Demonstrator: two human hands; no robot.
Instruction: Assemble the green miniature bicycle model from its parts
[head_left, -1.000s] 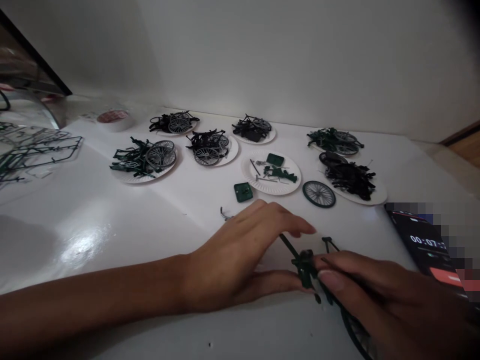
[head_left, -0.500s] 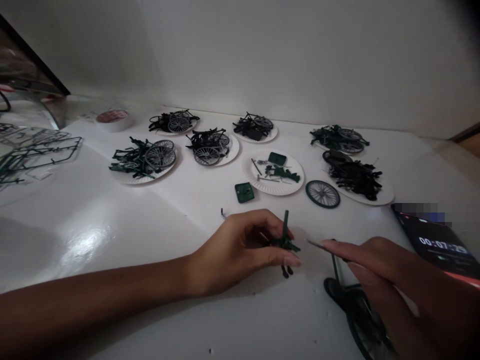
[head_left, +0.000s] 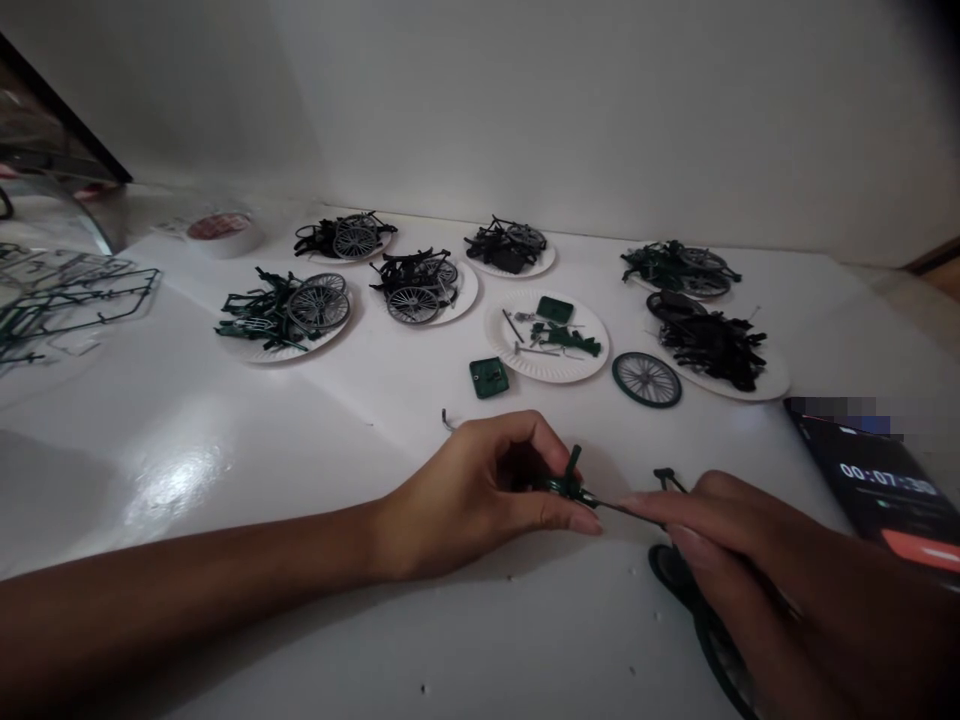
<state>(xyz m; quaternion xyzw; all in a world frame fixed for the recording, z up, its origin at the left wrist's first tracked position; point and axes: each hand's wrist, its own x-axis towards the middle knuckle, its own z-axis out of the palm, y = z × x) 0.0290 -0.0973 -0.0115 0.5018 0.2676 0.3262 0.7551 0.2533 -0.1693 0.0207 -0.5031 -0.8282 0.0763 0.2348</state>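
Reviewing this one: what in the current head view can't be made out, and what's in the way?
All in the head view:
- Green part: one end hidden by the left hand.
- Thin tool: rear end covered by the right hand; tip too small to tell.
- Lower wheel: covered by the right hand, cut off by the bottom edge.
- Phone: last digits blurred.

Glossy, smooth white tabletop (head_left: 300, 440); matt, fluted paper-looking plate (head_left: 555, 376); plastic-looking held green part (head_left: 570, 487)
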